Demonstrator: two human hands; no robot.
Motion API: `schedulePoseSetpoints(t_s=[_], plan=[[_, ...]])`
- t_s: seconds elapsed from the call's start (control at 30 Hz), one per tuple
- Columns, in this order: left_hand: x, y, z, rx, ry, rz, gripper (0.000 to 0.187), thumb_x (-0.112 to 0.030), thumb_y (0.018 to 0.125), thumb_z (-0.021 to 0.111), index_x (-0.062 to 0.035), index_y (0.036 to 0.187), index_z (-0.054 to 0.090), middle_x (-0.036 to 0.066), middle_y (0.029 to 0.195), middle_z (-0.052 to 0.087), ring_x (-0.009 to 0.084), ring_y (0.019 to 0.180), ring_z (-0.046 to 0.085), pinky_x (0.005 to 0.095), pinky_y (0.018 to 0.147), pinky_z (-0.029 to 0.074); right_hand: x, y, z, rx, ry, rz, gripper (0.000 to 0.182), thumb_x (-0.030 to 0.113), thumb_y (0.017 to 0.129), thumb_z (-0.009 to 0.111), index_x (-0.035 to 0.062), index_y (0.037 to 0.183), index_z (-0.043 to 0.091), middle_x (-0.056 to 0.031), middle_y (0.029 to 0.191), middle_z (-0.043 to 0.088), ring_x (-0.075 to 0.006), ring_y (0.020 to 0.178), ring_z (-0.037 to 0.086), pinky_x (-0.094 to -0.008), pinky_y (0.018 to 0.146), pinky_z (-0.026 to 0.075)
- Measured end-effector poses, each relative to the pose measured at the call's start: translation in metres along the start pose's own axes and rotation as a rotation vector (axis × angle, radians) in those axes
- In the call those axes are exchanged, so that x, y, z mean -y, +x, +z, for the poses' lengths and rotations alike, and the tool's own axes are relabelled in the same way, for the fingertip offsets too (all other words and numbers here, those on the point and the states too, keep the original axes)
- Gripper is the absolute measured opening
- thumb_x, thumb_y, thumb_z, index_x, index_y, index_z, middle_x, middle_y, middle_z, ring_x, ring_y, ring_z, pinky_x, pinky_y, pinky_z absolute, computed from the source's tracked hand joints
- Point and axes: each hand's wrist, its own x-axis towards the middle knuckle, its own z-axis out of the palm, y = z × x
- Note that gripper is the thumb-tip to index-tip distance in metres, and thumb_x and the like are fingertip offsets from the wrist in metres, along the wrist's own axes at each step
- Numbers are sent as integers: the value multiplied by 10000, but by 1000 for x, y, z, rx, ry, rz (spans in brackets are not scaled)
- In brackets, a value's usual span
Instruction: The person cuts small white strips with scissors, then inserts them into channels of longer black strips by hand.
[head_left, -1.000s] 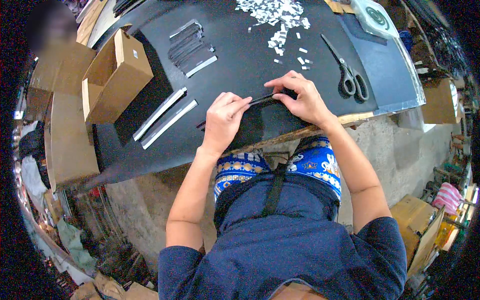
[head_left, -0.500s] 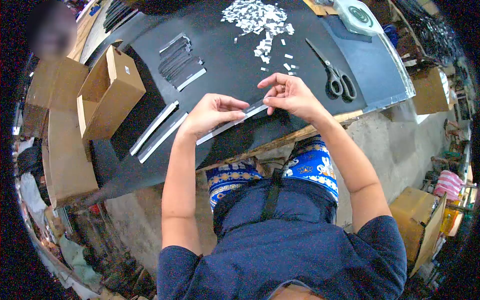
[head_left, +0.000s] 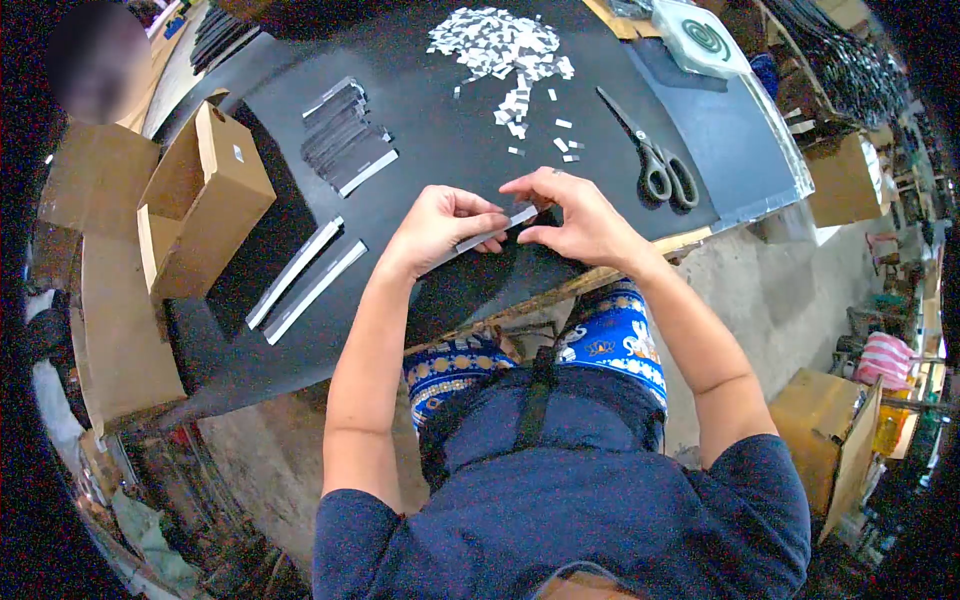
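My left hand [head_left: 440, 228] pinches a narrow black-and-white strip [head_left: 523, 214] between thumb and fingers, close over the front part of the black tabletop. The strip slants up to the right, and my left palm covers part of its lower end. At the strip's far end, my right hand [head_left: 585, 222] is curved around it, thumb and index finger spread apart on either side. Left of my hands lie two separate black-and-white strips [head_left: 314, 292], side by side. Beyond them is a fanned stack of similar strips [head_left: 350, 140].
Black scissors [head_left: 655, 165] lie to the right. A heap of small white pieces [head_left: 495, 42] is at the back, with several scattered nearer. An open cardboard box [head_left: 225, 195] stands left. A clear container with a green coil [head_left: 705, 38] sits at the back right. A person is at the upper left.
My left hand has lifted the strip's end slightly and grips it more closely. My right thumb and index finger have spread apart, off the strip. The whole view has shifted a little.
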Motion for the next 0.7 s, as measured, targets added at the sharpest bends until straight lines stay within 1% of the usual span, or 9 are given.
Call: schedulePoseSetpoints(t_s=[0.1,0.17,0.2,0.27,0.37,0.5,0.6,0.67,0.7], plan=[[3,2,-2,15,-8,1,204,-105,820,709,63,933,685,125,801,694,167,692,675,267,651,551,-3,2,-2,2,-67,-48,507,39,681,759,65,1164,608,-97,931,633,-218,817,619,-331,757,500],[1,1,-1,15,-21,-3,203,-105,821,709,63,932,685,122,801,694,164,691,674,265,649,550,-2,5,-4,42,-114,-75,412,71,690,760,43,1078,625,-140,890,623,-287,828,623,-375,725,506],[1,0,-1,16,-32,-8,202,-105,821,709,63,931,685,119,801,695,161,690,673,263,648,548,-3,6,-4,47,-113,-75,412,71,690,760,43,1078,625,-140,890,623,-287,828,623,-375,725,506],[1,0,-1,20,-32,-8,201,-105,823,707,63,932,685,117,801,695,159,687,672,261,646,547,-6,7,-5,37,-149,-114,348,33,694,735,41,1035,668,-108,861,638,-252,801,623,-340,709,499],[4,1,-3,40,-41,3,197,-120,832,703,54,923,688,109,802,696,156,688,670,265,648,545,-5,9,-7,46,-166,-129,288,19,699,722,32,985,682,-108,845,642,-256,795,624,-340,707,499],[7,3,-4,52,-35,15,195,-137,843,696,44,915,692,104,802,697,155,682,669,269,647,544,-4,10,-8,61,-157,-125,282,17,700,721,30,979,683,-106,829,643,-255,788,625,-340,705,500],[3,2,-1,24,-55,-4,205,-111,818,717,63,921,686,117,792,693,159,673,669,254,635,543,-6,10,-10,89,-154,-124,321,21,698,726,34,1015,673,-114,883,644,-250,813,625,-341,722,498],[2,0,-1,18,-51,-6,203,-121,819,715,54,919,688,115,791,694,164,675,672,261,641,545,-1,7,-13,70,-155,-78,397,31,690,737,44,1078,652,-121,952,638,-243,843,620,-341,744,495],[2,-1,-2,3,-49,-12,202,-132,821,714,44,917,689,113,791,695,168,678,674,268,647,546,-2,5,-18,-16,-195,-99,427,40,690,741,50,1105,641,-121,974,634,-242,852,617,-341,754,493]])
